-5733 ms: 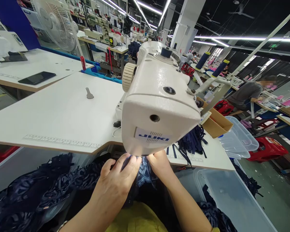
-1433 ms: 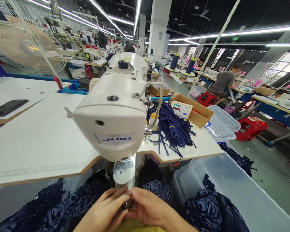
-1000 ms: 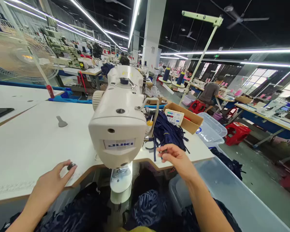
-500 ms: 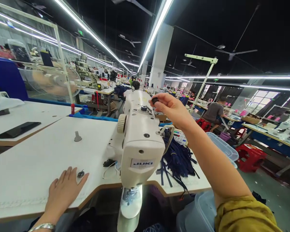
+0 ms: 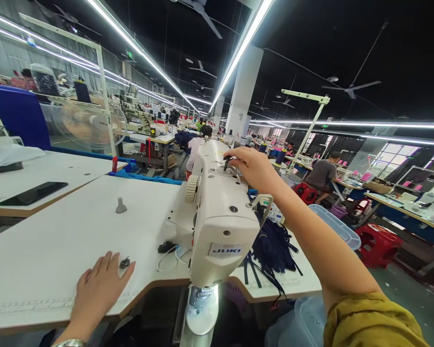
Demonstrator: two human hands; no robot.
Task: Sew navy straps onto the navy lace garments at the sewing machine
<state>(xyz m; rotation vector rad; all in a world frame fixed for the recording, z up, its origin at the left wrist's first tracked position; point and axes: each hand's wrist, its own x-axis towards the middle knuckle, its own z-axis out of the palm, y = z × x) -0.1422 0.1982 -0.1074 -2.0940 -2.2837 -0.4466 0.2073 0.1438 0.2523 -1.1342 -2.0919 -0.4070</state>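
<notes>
A white Juki sewing machine point(image 5: 220, 221) stands on the white table point(image 5: 58, 241). My right hand point(image 5: 251, 166) reaches over the machine's top and pinches a small dark bobbin point(image 5: 226, 161) down onto the winder there. My left hand point(image 5: 99, 286) lies flat on the table near its front edge, fingers stretched out, with a small dark metal bobbin case point(image 5: 124, 263) just off its fingertips. A heap of navy straps point(image 5: 275, 246) lies right of the machine.
A black phone point(image 5: 32, 193) lies on the neighbouring table at left, with a fan point(image 5: 90, 126) behind. Clear plastic bins point(image 5: 332, 231) and a red stool point(image 5: 378, 238) stand at right. Other people sit at machines further back. A grey peg point(image 5: 120, 206) sticks up from the table.
Both hands left the dark fabric under the needle. My left hand set the small metal piece on the table and stays flat; my right hand lifted the bobbin and lowered it onto the machine top.
</notes>
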